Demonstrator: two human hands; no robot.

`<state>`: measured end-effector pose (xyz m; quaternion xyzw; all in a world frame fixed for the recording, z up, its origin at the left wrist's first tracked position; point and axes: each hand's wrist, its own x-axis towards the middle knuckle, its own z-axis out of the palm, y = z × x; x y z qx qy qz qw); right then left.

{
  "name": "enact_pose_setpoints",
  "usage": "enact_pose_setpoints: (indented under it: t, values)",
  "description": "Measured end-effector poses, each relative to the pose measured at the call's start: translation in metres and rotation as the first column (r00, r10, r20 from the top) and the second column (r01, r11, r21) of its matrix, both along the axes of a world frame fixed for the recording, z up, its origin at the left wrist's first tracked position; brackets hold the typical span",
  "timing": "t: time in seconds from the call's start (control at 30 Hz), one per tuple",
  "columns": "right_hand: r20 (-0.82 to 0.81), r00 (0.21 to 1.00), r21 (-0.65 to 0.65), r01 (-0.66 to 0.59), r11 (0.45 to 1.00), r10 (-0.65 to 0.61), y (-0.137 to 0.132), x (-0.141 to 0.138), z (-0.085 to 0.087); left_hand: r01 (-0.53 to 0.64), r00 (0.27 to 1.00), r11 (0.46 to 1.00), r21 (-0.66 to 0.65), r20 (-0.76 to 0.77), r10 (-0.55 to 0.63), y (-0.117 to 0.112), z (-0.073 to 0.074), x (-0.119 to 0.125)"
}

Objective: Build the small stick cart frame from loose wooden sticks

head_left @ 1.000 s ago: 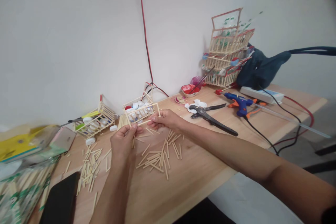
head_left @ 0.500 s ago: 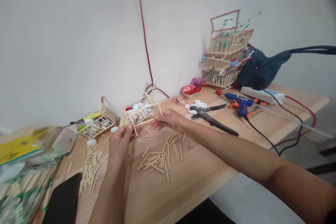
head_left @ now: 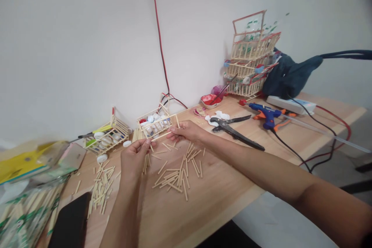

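Note:
Both of my hands hold a small rectangular frame of thin wooden sticks (head_left: 159, 127) a little above the wooden table (head_left: 221, 186). My left hand (head_left: 134, 158) pinches its near left corner. My right hand (head_left: 186, 131) pinches the right end with closed fingers. Loose cut sticks (head_left: 177, 172) lie scattered on the table just below and in front of the hands.
Two small stick baskets with bottle caps (head_left: 108, 135) (head_left: 154, 121) stand behind the frame. Black cutters (head_left: 235, 128), a blue glue gun (head_left: 265, 115), a power strip (head_left: 290, 104), stacked stick baskets (head_left: 251, 62) and a dark bag (head_left: 290, 75) lie right. A black phone (head_left: 71, 223) lies near left.
The stick frame tilted slightly between my hands, and my left hand shifted its pinch a little. The view barely moved.

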<state>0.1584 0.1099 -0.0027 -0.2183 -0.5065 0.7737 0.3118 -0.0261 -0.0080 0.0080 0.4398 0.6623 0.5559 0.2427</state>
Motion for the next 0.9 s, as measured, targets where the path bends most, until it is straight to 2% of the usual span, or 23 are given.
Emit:
enact_pose_setpoints:
  t: [0.1, 0.23, 0.5, 0.67, 0.8, 0.9]
  values:
    - [-0.02, 1.0, 0.017, -0.002, 1.0, 0.002, 0.001, -0.001, -0.004, -0.018, 0.998, 1.0, -0.006, -0.061, 0.018, 0.0, 0.001, 0.002]
    - [-0.014, 1.0, 0.047, -0.016, 0.999, 0.016, 0.002, -0.001, -0.008, -0.099, 0.988, 0.995, 0.006, -0.115, 0.099, -0.001, 0.001, 0.009]
    - [-0.012, 1.0, 0.068, -0.017, 0.998, 0.018, 0.0, 0.0, -0.008, -0.125, 0.989, 0.992, 0.011, -0.082, 0.125, -0.001, -0.004, 0.014]
    - [-0.027, 0.999, -0.008, -0.02, 1.0, 0.019, -0.004, 0.0, -0.003, -0.091, 0.996, 0.995, 0.039, 0.011, 0.09, 0.001, -0.005, 0.013]
    - [-0.045, 0.996, -0.084, -0.085, 0.993, 0.082, -0.005, 0.0, -0.002, -0.109, 0.994, 0.991, 0.078, -0.023, 0.111, 0.001, -0.003, 0.016]
    - [-0.06, 0.994, -0.111, -0.098, 0.989, 0.091, -0.003, -0.001, -0.004, -0.114, 0.993, 0.991, 0.072, 0.008, 0.114, 0.001, -0.005, 0.015]
